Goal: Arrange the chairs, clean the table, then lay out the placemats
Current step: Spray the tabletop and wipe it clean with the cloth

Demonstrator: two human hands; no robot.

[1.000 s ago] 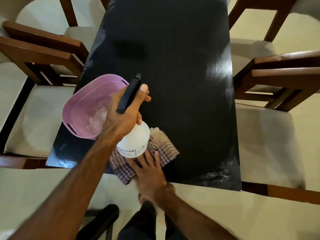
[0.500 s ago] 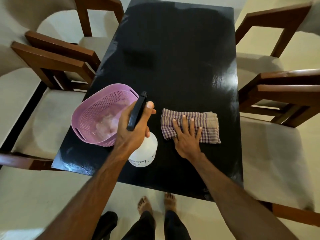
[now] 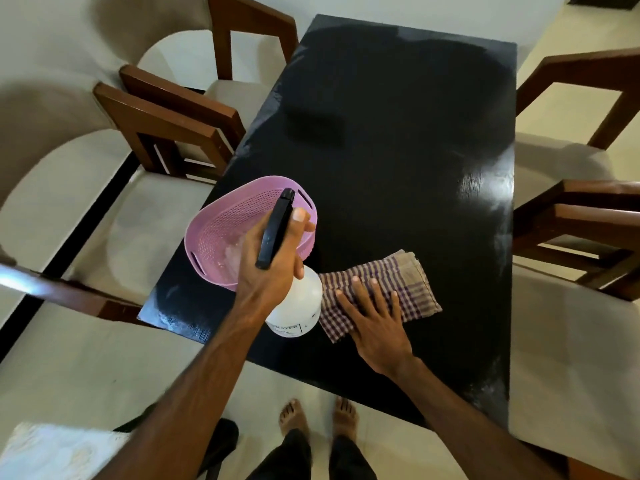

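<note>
1. I am watching the table-cleaning step. The left hand [image 3: 273, 268] is clenching around the neck of a white spray bottle [image 3: 298, 306], thumb lying along its black trigger head [image 3: 275, 230], nozzle pointing up the table.
2. The right hand [image 3: 374, 317] is lying flat and open, palm down, pressing a checked cloth [image 3: 405, 285] against the black table [image 3: 398, 133] near its close edge. It is not gripping anything, only pinning.
3. I am judging the cloth soft and limp. It is folded into layers, so it should bunch or unfold if pulled by one corner; a flat palm across the middle looks the surest hold for wiping.
4. The bottle is looking like rigid, smooth plastic. How full it is I cannot tell, so weight is unknown. The neck under the trigger is the natural place to hold it.
5. A pink perforated basket [image 3: 221, 233] is sitting on the table just left of the bottle; it is probably light and easily nudged.
6. The tabletop is glossy with pale wet-looking patches near the right edge, so the cloth should be sliding freely.
7. Wooden chairs [image 3: 166, 123] are standing along both long sides.
</note>
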